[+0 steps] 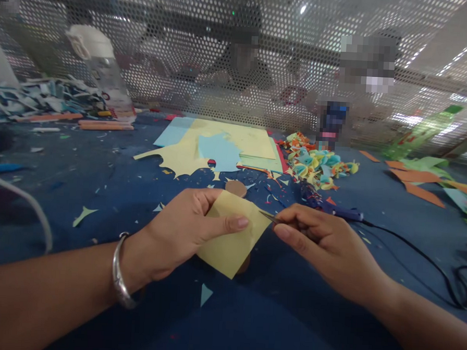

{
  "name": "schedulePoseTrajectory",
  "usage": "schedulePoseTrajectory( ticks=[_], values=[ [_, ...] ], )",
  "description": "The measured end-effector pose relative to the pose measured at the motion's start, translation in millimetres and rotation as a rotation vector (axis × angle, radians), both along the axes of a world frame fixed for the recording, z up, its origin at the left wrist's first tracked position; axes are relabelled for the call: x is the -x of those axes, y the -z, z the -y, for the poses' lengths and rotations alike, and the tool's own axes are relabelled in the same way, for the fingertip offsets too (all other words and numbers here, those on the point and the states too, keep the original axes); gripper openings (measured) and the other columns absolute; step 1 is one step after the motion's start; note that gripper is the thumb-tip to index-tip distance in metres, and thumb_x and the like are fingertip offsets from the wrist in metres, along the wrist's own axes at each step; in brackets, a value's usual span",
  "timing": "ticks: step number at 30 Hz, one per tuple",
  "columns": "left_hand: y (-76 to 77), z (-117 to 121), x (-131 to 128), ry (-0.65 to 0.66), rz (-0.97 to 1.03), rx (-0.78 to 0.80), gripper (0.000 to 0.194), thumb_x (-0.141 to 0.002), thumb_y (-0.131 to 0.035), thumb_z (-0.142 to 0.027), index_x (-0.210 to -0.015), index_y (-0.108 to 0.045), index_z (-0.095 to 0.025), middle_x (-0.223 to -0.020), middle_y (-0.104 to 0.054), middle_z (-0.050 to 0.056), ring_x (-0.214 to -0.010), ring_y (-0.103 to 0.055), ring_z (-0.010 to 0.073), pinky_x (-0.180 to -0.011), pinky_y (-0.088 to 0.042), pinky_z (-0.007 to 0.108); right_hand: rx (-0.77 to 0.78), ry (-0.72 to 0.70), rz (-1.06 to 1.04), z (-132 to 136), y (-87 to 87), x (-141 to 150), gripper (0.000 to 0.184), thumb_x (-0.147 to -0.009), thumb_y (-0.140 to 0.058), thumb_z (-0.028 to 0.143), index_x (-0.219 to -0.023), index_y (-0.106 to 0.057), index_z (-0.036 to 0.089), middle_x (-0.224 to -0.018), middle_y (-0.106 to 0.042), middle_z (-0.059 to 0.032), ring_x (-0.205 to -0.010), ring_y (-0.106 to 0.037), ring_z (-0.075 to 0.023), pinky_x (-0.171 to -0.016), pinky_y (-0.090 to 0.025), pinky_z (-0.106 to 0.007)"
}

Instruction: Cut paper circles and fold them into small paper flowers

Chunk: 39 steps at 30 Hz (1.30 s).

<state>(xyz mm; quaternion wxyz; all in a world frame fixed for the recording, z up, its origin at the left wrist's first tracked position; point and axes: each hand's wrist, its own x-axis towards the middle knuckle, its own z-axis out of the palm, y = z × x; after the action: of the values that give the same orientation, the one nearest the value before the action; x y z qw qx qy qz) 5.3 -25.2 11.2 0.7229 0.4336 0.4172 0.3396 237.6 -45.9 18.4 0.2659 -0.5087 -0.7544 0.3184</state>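
My left hand (183, 230) is closed on a pale yellow sheet of paper (229, 248), thumb flat on its front face. The sheet is tilted above the blue table. At its upper right edge is the thin metal tip of what look like small scissors (268, 217), pinched in my right hand (316, 237); their handles are hidden by my fingers. Behind the paper, a brown round disc (236, 188) lies on the table, and a bit of brown shows below the sheet. Close to my left hand is a small pale blue scrap (206, 295).
Coloured sheets (255, 137) and cut remnants lie further back. Small curled paper pieces (320, 164) are heaped beside them. A blue corded tool (343, 211) trails a black cable to the right. A water bottle (113, 82) stands back left, before a perforated metal panel (178, 36).
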Motion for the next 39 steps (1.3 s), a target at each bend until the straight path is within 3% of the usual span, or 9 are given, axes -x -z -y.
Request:
schedulePoseTrajectory(
  ticks=[20, 39],
  values=[
    [-0.7, 1.6, -2.7, 0.036, -0.032, 0.034, 0.027, -0.068, -0.09, -0.029, -0.088, -0.077, -0.017, -0.083, -0.08, 0.005, -0.067, -0.073, 0.0178, -0.062, -0.056, 0.025, 0.024, -0.01, -0.006, 0.8, 0.8, 0.7, 0.031, -0.098, -0.056, 0.049, -0.088, -0.065, 0.021, -0.066, -0.05, 0.0043, -0.058, -0.041, -0.0101, -0.052, -0.034, -0.022],
    [2.2, 6.2, -3.4, 0.064, 0.0, 0.085, 0.022, -0.069, -0.09, -0.025, -0.085, -0.079, -0.016, -0.083, -0.08, 0.005, -0.064, -0.069, 0.013, -0.061, -0.055, 0.021, 0.082, -0.022, 0.004, 1.1, 3.5, 1.8, 0.034, -0.099, -0.054, 0.052, -0.089, -0.064, 0.022, -0.069, -0.048, 0.0044, -0.062, -0.039, -0.0115, -0.055, -0.032, -0.024]
  ],
)
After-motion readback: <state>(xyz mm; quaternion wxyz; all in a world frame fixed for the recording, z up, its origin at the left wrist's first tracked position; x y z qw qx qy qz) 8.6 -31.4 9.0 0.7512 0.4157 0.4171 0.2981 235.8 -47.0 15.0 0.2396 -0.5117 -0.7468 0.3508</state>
